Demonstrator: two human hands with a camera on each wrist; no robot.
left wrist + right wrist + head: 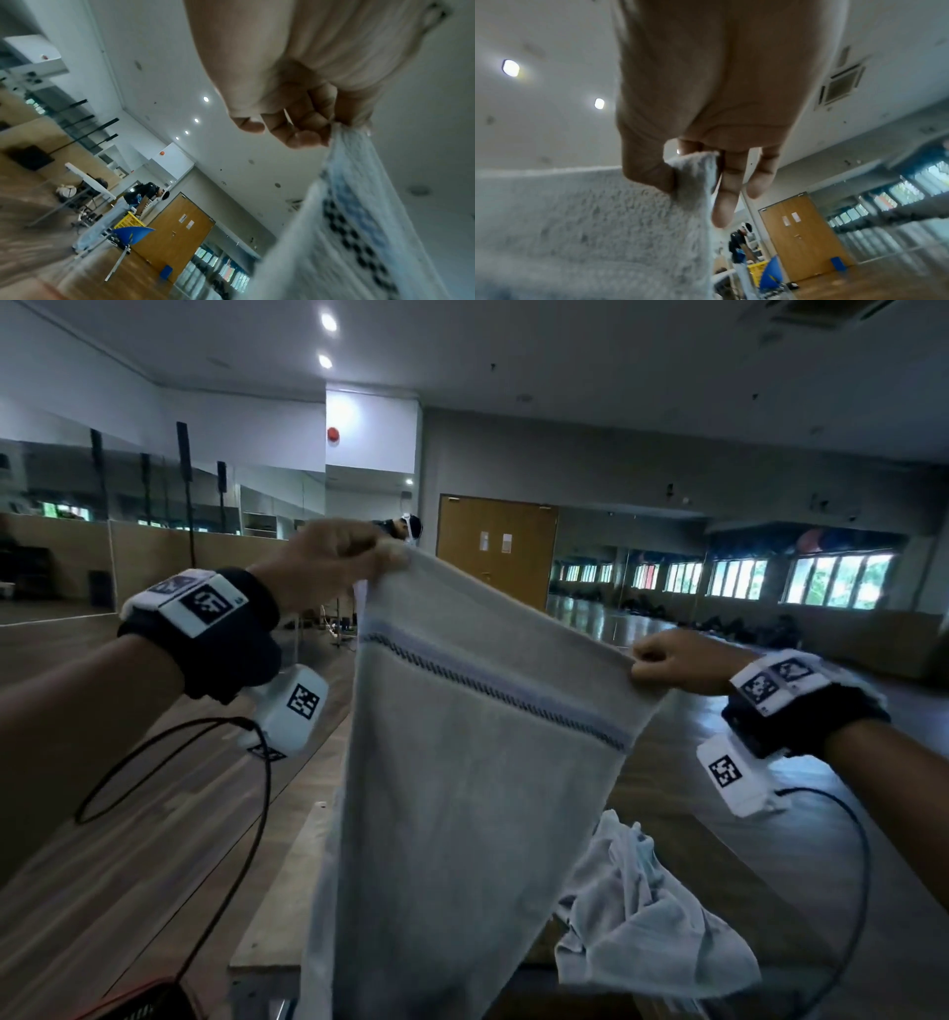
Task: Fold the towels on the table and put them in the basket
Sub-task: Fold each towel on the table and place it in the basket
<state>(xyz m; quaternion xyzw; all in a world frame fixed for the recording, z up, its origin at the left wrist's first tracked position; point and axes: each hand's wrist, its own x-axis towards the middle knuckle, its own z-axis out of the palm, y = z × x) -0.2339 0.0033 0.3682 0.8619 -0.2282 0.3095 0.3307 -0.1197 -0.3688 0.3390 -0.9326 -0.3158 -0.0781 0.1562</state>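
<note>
A pale grey towel (462, 788) with a blue and dark patterned stripe hangs spread in the air in front of me. My left hand (334, 557) pinches its upper left corner, held high. My right hand (667, 660) pinches the upper right corner, lower than the left. The left wrist view shows the fingers (308, 130) curled on the towel's striped edge (354, 223). In the right wrist view the thumb (652, 172) and forefinger pinch the towel's corner (695, 168). A crumpled light towel (642, 916) lies on the wooden table (287, 906) below. A dark basket's corner (149, 1004) shows at the bottom left.
Cables loop from both wrist devices (169, 762). A large hall with a wooden floor (128, 814) stretches around. Another person (146, 192) stands far off near a folding table, a yellow crate (129, 221) and wooden double doors (495, 546).
</note>
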